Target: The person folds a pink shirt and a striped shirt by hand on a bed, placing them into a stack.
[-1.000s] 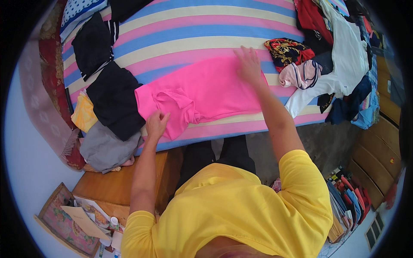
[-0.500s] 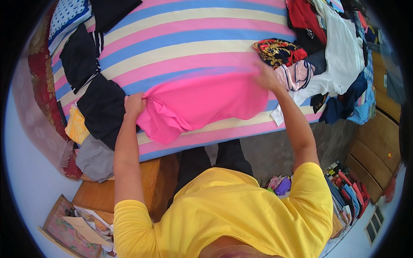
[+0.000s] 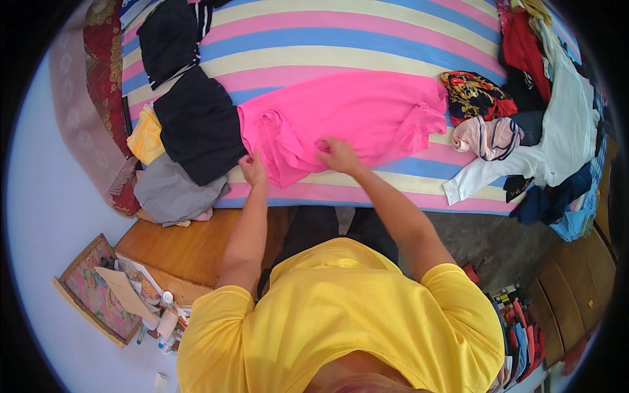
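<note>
A bright pink garment (image 3: 367, 105) lies spread across the striped sheet (image 3: 367, 42), with rumpled folds towards its left end and at its right end. My left hand (image 3: 254, 169) pinches the near left edge of the pink cloth, beside a black garment (image 3: 196, 121). Over the near middle of the same garment, my right hand (image 3: 339, 156) has its fingers curled in at a fold. The fingertips of that hand are partly lost in the cloth.
At the left lie more black clothing (image 3: 169, 42), a yellow cloth (image 3: 145, 137) and a grey garment (image 3: 177, 190). On the right are a patterned black-and-red cloth (image 3: 477, 95), a pale pink striped cloth (image 3: 486, 139) and a white long-sleeved garment (image 3: 567, 124). A wooden surface (image 3: 177, 245) stands near left.
The pink garment has come down flat onto the sheet. My right hand has let go of its right end and moved left to its middle. The left hand has shifted to the near left edge.
</note>
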A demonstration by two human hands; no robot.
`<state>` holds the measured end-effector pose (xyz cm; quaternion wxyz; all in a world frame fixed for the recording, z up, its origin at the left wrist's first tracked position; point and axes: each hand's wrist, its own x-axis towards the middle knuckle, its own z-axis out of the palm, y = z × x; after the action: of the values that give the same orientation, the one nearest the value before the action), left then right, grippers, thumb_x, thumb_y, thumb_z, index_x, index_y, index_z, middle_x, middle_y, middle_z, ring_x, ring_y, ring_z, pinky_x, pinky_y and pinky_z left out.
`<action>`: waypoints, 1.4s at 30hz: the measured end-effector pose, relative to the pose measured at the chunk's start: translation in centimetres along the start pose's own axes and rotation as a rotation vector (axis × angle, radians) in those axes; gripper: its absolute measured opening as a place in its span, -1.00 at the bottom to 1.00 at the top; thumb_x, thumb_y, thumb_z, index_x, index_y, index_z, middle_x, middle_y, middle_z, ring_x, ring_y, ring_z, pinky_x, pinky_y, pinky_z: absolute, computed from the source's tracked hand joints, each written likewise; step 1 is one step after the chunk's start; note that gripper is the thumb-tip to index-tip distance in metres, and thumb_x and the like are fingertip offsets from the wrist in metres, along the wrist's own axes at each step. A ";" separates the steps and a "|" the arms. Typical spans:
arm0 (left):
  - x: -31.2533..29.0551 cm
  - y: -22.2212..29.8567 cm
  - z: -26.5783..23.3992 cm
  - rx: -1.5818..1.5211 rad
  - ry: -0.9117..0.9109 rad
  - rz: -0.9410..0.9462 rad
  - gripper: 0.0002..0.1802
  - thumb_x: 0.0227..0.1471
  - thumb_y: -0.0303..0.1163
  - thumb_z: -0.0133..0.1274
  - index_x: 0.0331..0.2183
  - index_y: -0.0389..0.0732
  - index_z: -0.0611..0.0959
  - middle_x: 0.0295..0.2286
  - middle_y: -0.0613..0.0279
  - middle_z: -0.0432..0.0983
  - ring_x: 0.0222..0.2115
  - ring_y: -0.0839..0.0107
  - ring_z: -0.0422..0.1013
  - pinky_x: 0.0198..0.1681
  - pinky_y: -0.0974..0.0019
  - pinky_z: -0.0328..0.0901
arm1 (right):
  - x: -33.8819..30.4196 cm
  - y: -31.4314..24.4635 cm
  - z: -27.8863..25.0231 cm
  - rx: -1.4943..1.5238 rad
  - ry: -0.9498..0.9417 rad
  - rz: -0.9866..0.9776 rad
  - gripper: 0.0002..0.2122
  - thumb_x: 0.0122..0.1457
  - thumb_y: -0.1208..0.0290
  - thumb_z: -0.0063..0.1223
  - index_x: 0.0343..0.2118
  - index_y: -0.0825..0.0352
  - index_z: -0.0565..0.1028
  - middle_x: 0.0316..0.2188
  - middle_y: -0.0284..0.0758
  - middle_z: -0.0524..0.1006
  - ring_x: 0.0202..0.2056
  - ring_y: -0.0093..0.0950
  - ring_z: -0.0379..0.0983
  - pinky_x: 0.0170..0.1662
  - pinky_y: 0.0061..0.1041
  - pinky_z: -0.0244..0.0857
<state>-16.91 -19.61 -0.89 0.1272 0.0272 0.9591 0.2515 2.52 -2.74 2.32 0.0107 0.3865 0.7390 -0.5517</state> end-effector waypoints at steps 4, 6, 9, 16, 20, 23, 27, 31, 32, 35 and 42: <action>-1.3 0.1 1.0 -0.383 0.029 -0.455 -0.48 -0.16 0.01 0.14 -0.36 -0.26 0.43 -0.42 0.14 0.42 -0.41 0.31 0.34 -0.34 0.27 0.25 | 1.5 -3.6 2.9 -0.234 -0.241 0.115 -0.75 -0.05 0.33 -0.02 -0.31 0.35 0.47 -0.41 -0.16 0.51 -0.33 -0.36 0.45 -0.27 -0.42 0.28; -1.7 2.1 0.3 -0.653 0.063 -0.537 -0.45 -0.16 0.05 0.13 -0.35 -0.24 0.43 -0.42 0.16 0.43 -0.42 0.34 0.34 -0.36 0.27 0.25 | 0.7 -2.0 2.8 0.056 -0.284 0.080 -0.74 -0.10 0.29 -0.01 -0.38 0.35 0.46 -0.46 -0.14 0.48 -0.38 -0.31 0.43 -0.30 -0.39 0.26; -1.4 3.9 -2.3 -0.890 -0.335 -0.932 -0.44 -0.15 0.09 0.11 -0.38 -0.25 0.45 -0.43 0.21 0.43 -0.45 0.37 0.32 -0.40 0.27 0.26 | -2.5 -0.6 -1.0 0.127 -0.671 0.050 -0.76 -0.11 0.41 -0.05 -0.35 0.37 0.46 -0.56 -0.34 0.44 -0.44 -0.63 0.32 -0.33 -0.53 0.23; -1.8 1.4 0.5 -0.178 -0.423 0.043 -0.61 -0.22 -0.15 0.19 -0.44 -0.28 0.52 -0.56 0.18 0.40 -0.52 0.32 0.32 -0.40 0.29 0.25 | -5.0 -3.7 -1.8 -0.002 -0.247 -0.002 -0.72 -0.11 0.28 0.02 -0.34 0.32 0.48 -0.45 -0.17 0.51 -0.35 -0.28 0.45 -0.29 -0.41 0.29; -3.9 5.0 0.5 -0.505 -0.685 0.114 -0.77 -0.22 -0.34 0.18 -0.46 -0.23 0.53 -0.55 0.26 0.44 -0.51 0.45 0.35 -0.41 0.39 0.25 | -0.8 -5.0 2.7 0.137 -0.003 0.089 -0.66 0.00 0.18 0.05 -0.31 0.41 0.46 -0.42 -0.22 0.52 -0.33 -0.39 0.45 -0.25 -0.44 0.30; -4.6 6.0 -0.9 -0.510 -0.919 0.061 -0.86 -0.17 -0.43 0.14 -0.46 -0.19 0.54 -0.54 0.35 0.43 -0.49 0.57 0.34 -0.43 0.46 0.23 | 1.3 -5.3 4.0 0.413 -0.011 0.312 -0.66 0.05 0.18 0.02 -0.30 0.41 0.45 -0.42 -0.28 0.50 -0.35 -0.52 0.42 -0.28 -0.50 0.29; -5.5 6.9 -2.2 -0.725 -0.996 -0.224 -0.92 -0.10 -0.51 0.07 -0.44 -0.21 0.52 -0.53 0.36 0.43 -0.50 0.60 0.33 -0.42 0.53 0.23 | 1.0 -6.4 3.7 1.088 0.028 0.501 -0.76 0.14 0.25 -0.06 -0.29 0.33 0.46 -0.41 -0.38 0.48 -0.34 -0.64 0.36 -0.30 -0.60 0.26; -6.0 7.6 -2.4 -0.677 -1.022 -0.126 -0.90 -0.04 -0.47 0.03 -0.38 -0.22 0.49 -0.48 0.33 0.45 -0.48 0.54 0.37 -0.36 0.49 0.28 | 0.2 -7.2 2.3 1.037 0.003 0.370 -0.79 0.17 0.28 -0.11 -0.26 0.32 0.44 -0.40 -0.41 0.47 -0.35 -0.63 0.35 -0.28 -0.59 0.26; -6.4 9.3 -2.8 -0.680 -1.049 -0.110 -0.90 -0.04 -0.47 0.03 -0.38 -0.22 0.49 -0.48 0.33 0.45 -0.48 0.54 0.37 -0.36 0.49 0.28 | 0.4 -6.2 1.9 1.103 0.055 0.288 -0.79 0.17 0.29 -0.12 -0.24 0.30 0.42 -0.38 -0.42 0.46 -0.37 -0.62 0.35 -0.28 -0.58 0.27; -6.7 14.4 -4.9 -1.099 -0.926 -0.257 -0.87 0.02 -0.44 -0.03 -0.32 -0.21 0.44 -0.42 0.30 0.44 -0.42 0.49 0.38 -0.30 0.41 0.31 | 0.3 -6.5 -1.6 1.248 0.144 0.150 -0.79 0.19 0.28 -0.15 -0.20 0.27 0.39 -0.33 -0.42 0.44 -0.38 -0.61 0.36 -0.28 -0.56 0.28; 5.5 24.5 -8.0 -1.075 -0.782 0.285 -0.88 0.04 -0.41 -0.06 -0.31 -0.14 0.43 -0.43 0.36 0.40 -0.38 0.55 0.34 -0.30 0.45 0.27 | 0.8 -7.3 -21.4 0.452 0.651 0.045 -0.69 0.15 0.17 -0.14 -0.19 0.30 0.40 -0.40 -0.34 0.46 -0.36 -0.48 0.36 -0.31 -0.48 0.27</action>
<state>-24.60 -1.41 16.56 0.4259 0.1752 0.5713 0.6794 6.49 14.71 16.19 -0.2971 0.5499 0.5551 -0.5488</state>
